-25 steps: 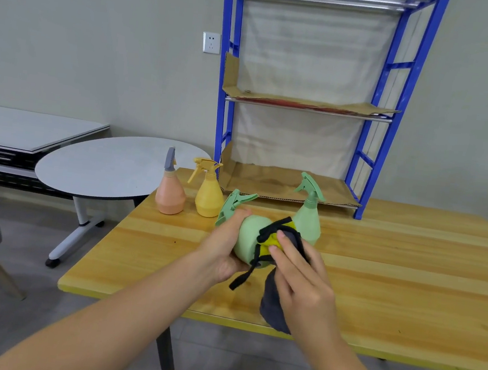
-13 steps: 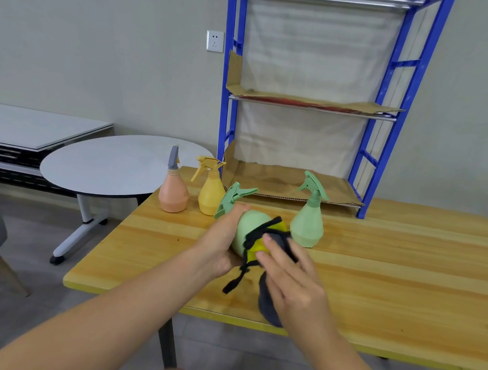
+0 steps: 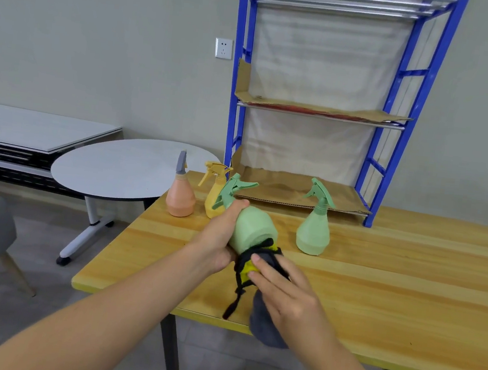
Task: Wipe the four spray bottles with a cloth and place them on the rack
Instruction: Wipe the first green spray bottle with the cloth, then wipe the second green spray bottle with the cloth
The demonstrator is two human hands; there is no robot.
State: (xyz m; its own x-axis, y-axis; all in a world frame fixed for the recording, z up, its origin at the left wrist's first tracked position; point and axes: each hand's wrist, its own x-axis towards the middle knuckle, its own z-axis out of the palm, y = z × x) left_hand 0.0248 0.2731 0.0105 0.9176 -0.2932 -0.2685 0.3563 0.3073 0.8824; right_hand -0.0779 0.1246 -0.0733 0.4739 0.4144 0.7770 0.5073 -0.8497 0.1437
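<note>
Overhead, left hand (image 3: pixel 219 236) grips green spray bottle (image 3: pixel 251 226) at neck above the bench (image 3: pixel 393 281), long axis tilted, base toward right hand (image 3: pixel 288 296), whose straight fingers (image 3: pixel 269 268) press cloth (image 3: pixel 261 266) onto base.

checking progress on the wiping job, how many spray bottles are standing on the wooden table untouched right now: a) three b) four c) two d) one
a) three: the orange bottle, the yellow bottle and a green bottle stand on the wooden table, while the fourth, the tilted green bottle, is held off it in the left hand as the right hand presses the cloth to its base.
</note>
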